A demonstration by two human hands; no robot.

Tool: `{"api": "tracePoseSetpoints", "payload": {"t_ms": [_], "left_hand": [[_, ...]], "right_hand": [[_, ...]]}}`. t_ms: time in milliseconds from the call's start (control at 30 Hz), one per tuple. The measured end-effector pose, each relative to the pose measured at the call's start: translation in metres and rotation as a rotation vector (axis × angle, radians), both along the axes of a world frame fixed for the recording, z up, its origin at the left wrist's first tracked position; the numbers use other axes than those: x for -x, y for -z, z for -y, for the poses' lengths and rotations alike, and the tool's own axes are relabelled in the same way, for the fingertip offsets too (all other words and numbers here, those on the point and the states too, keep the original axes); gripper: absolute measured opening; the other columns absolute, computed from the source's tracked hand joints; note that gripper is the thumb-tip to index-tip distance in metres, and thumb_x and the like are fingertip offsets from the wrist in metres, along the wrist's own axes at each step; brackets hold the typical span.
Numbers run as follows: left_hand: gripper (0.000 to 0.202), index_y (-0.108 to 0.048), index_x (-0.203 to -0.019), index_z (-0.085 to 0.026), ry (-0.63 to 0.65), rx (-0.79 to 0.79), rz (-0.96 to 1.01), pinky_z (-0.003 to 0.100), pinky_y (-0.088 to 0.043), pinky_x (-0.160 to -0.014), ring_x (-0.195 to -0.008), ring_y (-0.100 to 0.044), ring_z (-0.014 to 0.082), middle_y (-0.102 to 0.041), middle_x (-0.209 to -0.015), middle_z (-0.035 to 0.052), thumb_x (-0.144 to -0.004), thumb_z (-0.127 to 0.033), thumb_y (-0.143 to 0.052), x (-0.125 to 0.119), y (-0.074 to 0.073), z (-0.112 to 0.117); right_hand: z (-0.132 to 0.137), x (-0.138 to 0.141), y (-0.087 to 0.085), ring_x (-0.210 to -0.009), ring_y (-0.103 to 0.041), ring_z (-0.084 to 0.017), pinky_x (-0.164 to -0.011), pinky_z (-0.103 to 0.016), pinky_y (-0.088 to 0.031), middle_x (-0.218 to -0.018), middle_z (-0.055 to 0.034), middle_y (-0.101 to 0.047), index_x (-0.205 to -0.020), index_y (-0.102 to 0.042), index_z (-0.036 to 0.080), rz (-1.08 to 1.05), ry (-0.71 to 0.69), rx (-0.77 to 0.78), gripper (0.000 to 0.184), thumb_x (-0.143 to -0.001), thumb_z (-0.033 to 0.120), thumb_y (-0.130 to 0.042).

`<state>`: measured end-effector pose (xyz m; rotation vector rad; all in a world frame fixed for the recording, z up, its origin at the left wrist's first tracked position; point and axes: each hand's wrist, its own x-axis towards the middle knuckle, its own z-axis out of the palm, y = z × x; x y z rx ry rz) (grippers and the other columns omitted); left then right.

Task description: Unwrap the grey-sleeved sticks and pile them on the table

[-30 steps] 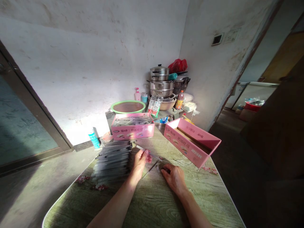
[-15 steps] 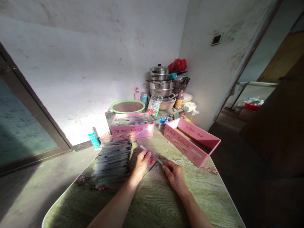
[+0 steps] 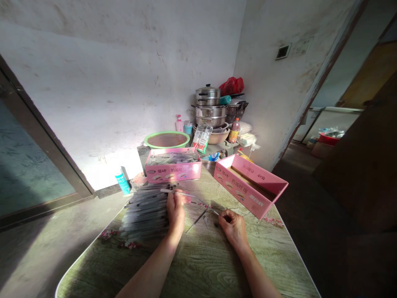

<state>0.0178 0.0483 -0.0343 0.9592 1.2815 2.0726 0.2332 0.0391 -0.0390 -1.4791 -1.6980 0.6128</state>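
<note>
My left hand (image 3: 175, 213) is closed around a thin whitish pen-like tube (image 3: 166, 191), which sticks out to both sides of the fingers. It is beside the right edge of a pile of slender grey, dark-tipped pen-like sticks (image 3: 144, 215). Farther right, my right hand (image 3: 232, 227) pinches a thin pale rod (image 3: 214, 212), its end hidden in the fingers. Between the hands, a dark thin stick (image 3: 197, 219) lies slanted on the wood-patterned table (image 3: 198, 265).
At the table's back stands a pink box (image 3: 173, 171) filled with similar sticks. A second pink box (image 3: 238, 186) stands to the right, its visible inside bare. Behind are a green-rimmed round tray (image 3: 166, 133), stacked steel pots (image 3: 211, 111) and a bottle (image 3: 235, 130). A blue can (image 3: 123, 183) stands left.
My hands have moved apart, the left toward the pile and the right slightly rightward. The whitish tube was held between both hands; now the left has it and the right pinches a thinner rod.
</note>
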Motion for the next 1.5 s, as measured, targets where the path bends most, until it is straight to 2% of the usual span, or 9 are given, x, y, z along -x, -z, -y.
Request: {"api": "tracePoseSetpoints", "payload": {"t_ms": [200,400,533,700,933,1100,1267,1400,1500], "left_hand": [[0.035,-0.057,-0.096,-0.018,0.081,-0.010,0.057,0.026,-0.052,-0.061,-0.061,-0.064,0.0137,-0.066,-0.073,0.0009,-0.093,-0.052,-0.051,0.006,-0.006,0.000],[0.034,-0.061,-0.087,-0.016,0.446,0.134,0.115,0.024,-0.049,-0.053,-0.057,-0.060,0.0120,-0.064,-0.071,0.0009,-0.083,-0.050,-0.066,-0.013,-0.014,0.007],[0.036,-0.063,-0.087,-0.015,0.650,0.186,0.122,0.022,-0.044,-0.049,-0.052,-0.057,0.0105,-0.063,-0.069,0.0005,-0.080,-0.049,-0.070,-0.022,-0.015,0.012],[0.035,-0.068,-0.090,-0.014,0.794,0.201,0.035,0.023,-0.045,-0.052,-0.055,-0.056,0.0108,-0.063,-0.069,0.0012,-0.081,-0.048,-0.070,-0.026,-0.015,0.017],[0.030,-0.074,-0.097,-0.014,0.814,0.166,-0.005,0.023,-0.046,-0.059,-0.060,-0.058,0.0114,-0.065,-0.070,0.0028,-0.084,-0.040,-0.070,-0.026,-0.012,0.017],[0.036,-0.071,-0.104,-0.013,0.661,0.112,0.228,0.022,-0.048,-0.057,-0.064,-0.060,0.0106,-0.066,-0.080,0.0038,-0.082,-0.042,-0.071,-0.016,-0.017,0.011],[0.032,-0.068,-0.091,-0.012,0.600,0.126,0.222,0.020,-0.047,-0.054,-0.060,-0.058,0.0091,-0.063,-0.075,0.0012,-0.077,-0.040,-0.076,-0.012,-0.020,0.009],[0.031,-0.062,-0.085,-0.015,0.507,0.107,0.216,0.020,-0.047,-0.055,-0.060,-0.059,0.0093,-0.064,-0.075,0.0009,-0.079,-0.043,-0.072,-0.010,-0.022,0.008],[0.031,-0.062,-0.082,-0.015,0.425,0.126,0.130,0.021,-0.047,-0.053,-0.060,-0.060,0.0102,-0.064,-0.074,0.0011,-0.079,-0.045,-0.070,-0.007,-0.020,0.005]], "right_hand": [[0.003,-0.001,-0.009,-0.063,-0.064,-0.018,-0.061,-0.025,-0.039,-0.064,-0.0011,-0.069,-0.066,-0.066,0.021,0.125,0.022,0.023,0.018,-0.077,0.028,-0.053],[0.015,0.015,-0.011,-0.061,-0.062,-0.018,-0.057,-0.026,-0.032,-0.063,-0.0014,-0.069,-0.067,-0.069,0.022,0.292,-0.067,0.020,0.016,-0.077,0.023,-0.056],[0.015,0.013,-0.009,-0.055,-0.056,-0.015,-0.055,-0.026,-0.031,-0.058,-0.0003,-0.064,-0.065,-0.067,0.020,0.201,-0.121,0.005,0.019,-0.080,0.028,-0.057],[0.015,0.011,-0.013,-0.053,-0.047,-0.013,-0.053,-0.026,-0.032,-0.054,0.0008,-0.054,-0.062,-0.060,0.018,-0.094,-0.184,-0.076,0.041,-0.093,0.041,-0.047],[0.021,0.019,-0.017,-0.058,-0.047,-0.013,-0.055,-0.025,-0.033,-0.064,-0.0005,-0.059,-0.076,-0.068,0.017,-0.180,-0.328,-0.056,0.033,-0.091,0.043,-0.056],[0.018,0.017,-0.013,-0.055,-0.040,-0.011,-0.053,-0.024,-0.030,-0.057,0.0031,-0.047,-0.066,-0.058,0.017,-0.279,-0.358,0.049,0.035,-0.088,0.044,-0.058],[0.021,0.018,-0.020,-0.054,-0.039,-0.011,-0.051,-0.024,-0.028,-0.056,0.0038,-0.045,-0.066,-0.058,0.018,-0.275,-0.409,0.079,0.035,-0.089,0.043,-0.055],[0.016,0.013,-0.016,-0.053,-0.044,-0.013,-0.051,-0.024,-0.031,-0.055,0.0021,-0.051,-0.066,-0.061,0.018,-0.199,-0.342,0.051,0.037,-0.090,0.044,-0.052],[0.008,0.003,-0.011,-0.054,-0.050,-0.014,-0.053,-0.025,-0.035,-0.056,-0.0001,-0.057,-0.066,-0.065,0.017,-0.105,-0.199,0.000,0.037,-0.088,0.044,-0.052]]}}
